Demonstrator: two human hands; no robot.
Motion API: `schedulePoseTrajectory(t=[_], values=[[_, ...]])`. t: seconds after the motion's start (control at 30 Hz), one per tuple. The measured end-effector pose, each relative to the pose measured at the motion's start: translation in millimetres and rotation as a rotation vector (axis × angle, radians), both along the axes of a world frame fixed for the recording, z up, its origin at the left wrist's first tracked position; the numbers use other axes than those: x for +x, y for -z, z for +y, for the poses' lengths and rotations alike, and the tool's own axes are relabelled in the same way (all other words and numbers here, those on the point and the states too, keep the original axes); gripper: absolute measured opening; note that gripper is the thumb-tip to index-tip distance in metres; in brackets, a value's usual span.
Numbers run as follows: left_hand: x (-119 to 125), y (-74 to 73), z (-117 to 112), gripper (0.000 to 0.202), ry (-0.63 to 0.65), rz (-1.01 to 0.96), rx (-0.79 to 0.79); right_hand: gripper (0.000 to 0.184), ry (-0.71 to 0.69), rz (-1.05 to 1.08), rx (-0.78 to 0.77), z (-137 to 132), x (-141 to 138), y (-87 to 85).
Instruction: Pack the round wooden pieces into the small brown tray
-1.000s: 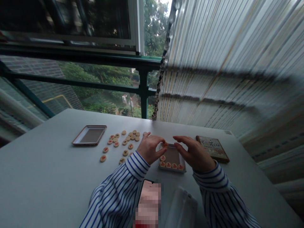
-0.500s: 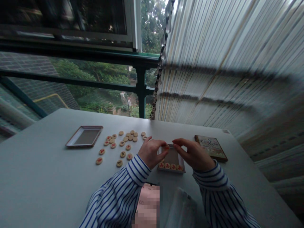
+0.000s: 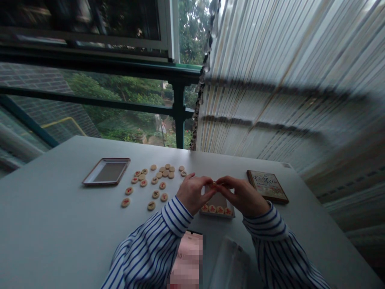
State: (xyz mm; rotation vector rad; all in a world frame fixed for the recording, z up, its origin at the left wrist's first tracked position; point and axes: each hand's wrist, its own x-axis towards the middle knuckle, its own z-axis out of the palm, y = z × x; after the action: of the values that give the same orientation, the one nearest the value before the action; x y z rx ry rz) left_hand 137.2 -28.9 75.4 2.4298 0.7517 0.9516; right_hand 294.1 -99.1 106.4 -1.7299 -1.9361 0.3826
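Over a small open box [image 3: 217,216], my left hand [image 3: 197,193] is pinching a round xiangqi piece [image 3: 213,185] between thumb and fingers. My right hand [image 3: 244,196] meets it there, its thumb and fingertips closed on the same piece, which is mostly covered. Inside the box, a row of xiangqi pieces with red characters [image 3: 220,210] lies face up along the near wall. Left of my hands, several loose pieces [image 3: 155,194] are scattered on the white table [image 3: 60,216], some showing red or black characters, others blank side up.
A shallow open tray or lid [image 3: 110,172] lies at the far left. To the right is a flat box with a printed picture [image 3: 268,186]. Near me are a pink-screened phone [image 3: 188,257] and a clear plastic bag [image 3: 230,265]. Railing and a string curtain border the far side.
My right hand has moved left, and its fingertips now close on the piece that my left hand holds. The scattered pieces have stayed in place.
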Motion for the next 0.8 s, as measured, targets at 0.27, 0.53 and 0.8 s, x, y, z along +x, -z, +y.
schedulePoseTrajectory(t=[0.27, 0.53, 0.8], values=[[0.9, 2.0, -0.1, 0.019, -0.006, -0.008, -0.007, 0.02, -0.011, 0.074, 0.015, 1.0, -0.1, 2.8], [0.4, 1.0, -1.8, 0.02, 0.02, 0.003, -0.055, 0.021, -0.023, 0.089, 0.003, 1.9, 0.5, 3.9], [1.0, -1.8, -2.8, 0.017, 0.072, -0.024, -0.145, 0.019, -0.029, 0.04, 0.0, 0.4, 2.1, 1.7]])
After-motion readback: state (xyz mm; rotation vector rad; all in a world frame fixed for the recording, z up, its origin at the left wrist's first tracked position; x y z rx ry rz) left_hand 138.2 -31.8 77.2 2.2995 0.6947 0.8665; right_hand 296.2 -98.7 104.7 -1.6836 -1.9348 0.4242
